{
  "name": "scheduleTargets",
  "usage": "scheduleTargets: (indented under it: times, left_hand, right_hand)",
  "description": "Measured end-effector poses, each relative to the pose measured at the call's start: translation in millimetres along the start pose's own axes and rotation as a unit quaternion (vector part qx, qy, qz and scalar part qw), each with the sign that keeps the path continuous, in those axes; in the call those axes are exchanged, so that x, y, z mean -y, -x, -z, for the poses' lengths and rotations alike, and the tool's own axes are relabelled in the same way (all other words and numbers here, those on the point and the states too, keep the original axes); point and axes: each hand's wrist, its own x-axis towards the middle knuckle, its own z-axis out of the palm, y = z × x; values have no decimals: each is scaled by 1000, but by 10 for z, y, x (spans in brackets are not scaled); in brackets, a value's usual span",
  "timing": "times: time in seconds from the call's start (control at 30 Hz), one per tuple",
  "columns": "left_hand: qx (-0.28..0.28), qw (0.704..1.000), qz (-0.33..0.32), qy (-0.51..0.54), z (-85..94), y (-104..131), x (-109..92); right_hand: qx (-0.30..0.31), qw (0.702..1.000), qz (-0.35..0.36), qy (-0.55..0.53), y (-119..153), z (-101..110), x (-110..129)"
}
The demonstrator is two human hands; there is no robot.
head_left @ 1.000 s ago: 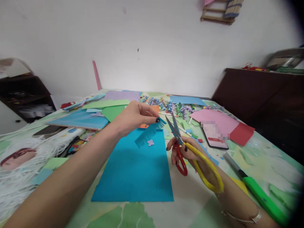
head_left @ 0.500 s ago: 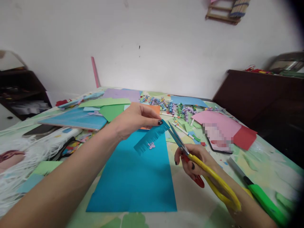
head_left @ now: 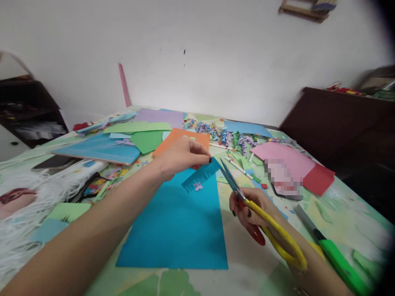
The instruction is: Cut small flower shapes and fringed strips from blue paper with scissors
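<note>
Two hands (head_left: 220, 176), cluttered table (head_left: 247, 250), white wall (head_left: 216, 61), dark cabinets (head_left: 336, 127).

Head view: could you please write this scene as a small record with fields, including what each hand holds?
left hand: pinches one end of a fringed teal strip
right hand: holds scissors, blades toward the strip
blade contact: cannot tell
beneath the strip: blue sheet with small lilac cutout
right side: green-handled knife, phone, pink sheet
left side: white strings
back: curled paper strips
</note>
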Motion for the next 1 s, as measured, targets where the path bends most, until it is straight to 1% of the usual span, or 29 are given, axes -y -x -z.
scheduleTargets:
  times: [0.1, 0.2, 0.27, 0.37, 0.47, 0.63, 0.73, 1.0]
  left_hand:
    - [20, 999, 30, 12, -23, -18, 46]
    - [56, 995, 67, 38, -62, -35, 146]
    - [58, 994, 78, 50, -90, -26, 232]
    - [43, 993, 83, 72, -129, 42, 342]
    - [27, 992, 78, 100, -157, 140, 397]
    - [-4, 991, 57, 118, -167, 221, 416]
    - [-18, 991, 50, 120, -163, 224, 415]
    - [-25, 991, 57, 118, -210, 238, 408]
  right_hand:
    - [-2, 1000, -22, -20, 2, 21, -5]
    - [-1, 998, -47, -37, -4, 9, 0]
    - [-1, 998, -54, -44, -13, -15, 11]
    - [-4, 997, -70, -20, -21, -53, 47]
    - [-15, 996, -86, -2, -17, -68, 88]
    - [1, 997, -72, -30, -13, -83, 90]
    - [5, 997, -77, -23, -20, -110, 77]
    - [-9, 997, -73, -1, -27, -141, 112]
